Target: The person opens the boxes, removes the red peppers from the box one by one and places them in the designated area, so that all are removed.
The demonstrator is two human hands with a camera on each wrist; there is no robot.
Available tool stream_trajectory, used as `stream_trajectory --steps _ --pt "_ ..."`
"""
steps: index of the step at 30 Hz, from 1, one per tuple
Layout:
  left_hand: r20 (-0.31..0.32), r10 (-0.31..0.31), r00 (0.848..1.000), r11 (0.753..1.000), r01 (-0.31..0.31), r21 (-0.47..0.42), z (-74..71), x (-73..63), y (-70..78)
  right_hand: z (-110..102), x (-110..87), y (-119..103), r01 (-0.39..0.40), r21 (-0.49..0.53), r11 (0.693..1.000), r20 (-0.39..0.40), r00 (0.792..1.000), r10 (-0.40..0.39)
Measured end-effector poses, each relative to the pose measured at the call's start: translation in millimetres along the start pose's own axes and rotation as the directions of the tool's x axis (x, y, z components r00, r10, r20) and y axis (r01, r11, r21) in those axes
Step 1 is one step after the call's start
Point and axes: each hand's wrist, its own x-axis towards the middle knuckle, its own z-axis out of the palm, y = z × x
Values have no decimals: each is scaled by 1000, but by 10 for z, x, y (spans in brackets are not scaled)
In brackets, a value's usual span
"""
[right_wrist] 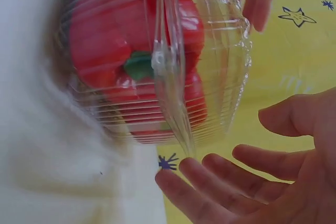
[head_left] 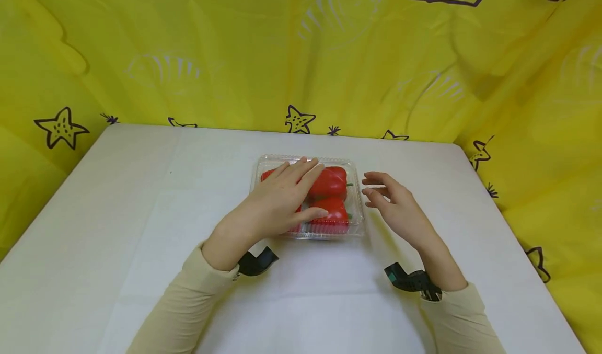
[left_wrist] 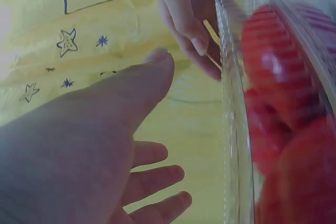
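A clear plastic clamshell box [head_left: 324,233] with its lid down sits on the table, holding several red bell peppers [head_left: 331,184] with green stems. My left hand [head_left: 277,200] is over the left part of the lid, fingers straight and thumb spread, hiding some of the peppers. In the left wrist view a gap shows between that hand and the lid. Just off the box's right side is my right hand [head_left: 400,207], its fingers loosely bent and holding nothing. The right wrist view shows its fingertips near the ribbed rim, by a green pepper stem [right_wrist: 139,65].
The box stands toward the back half of a white-covered table [head_left: 301,317]. Behind and to the sides hangs a yellow curtain [head_left: 244,56] printed with starfish and fish. A dark strap-mounted device [head_left: 256,262] is on the left wrist, another [head_left: 411,281] on the right.
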Motion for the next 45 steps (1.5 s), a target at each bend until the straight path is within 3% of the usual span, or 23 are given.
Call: stream_trajectory --steps 9,15,22,27,31,35,40,45 --pt "-21 173 985 979 -170 117 292 207 342 28 -6 171 -130 246 961 59 991 119" --pt "-14 163 987 971 -158 180 433 236 455 63 -38 238 -179 399 899 172 978 118" --pt "-53 129 990 980 -119 161 492 250 507 53 -38 382 -229 611 758 303 952 43" --pt "-34 104 994 985 -99 139 485 254 509 12 -35 509 -297 713 635 431 900 -63" --pt "-37 115 993 983 -108 150 482 256 509 0 -22 587 -322 771 549 476 865 -161" --pt "-73 170 983 972 -155 174 499 260 516 -8 -18 627 -323 792 518 486 848 -213" --pt "-137 256 957 954 -227 195 531 239 510 -9 -17 642 -324 802 502 490 838 -242" --pt "-115 300 947 936 -269 227 543 218 515 -1 -24 649 -323 799 506 488 841 -234"
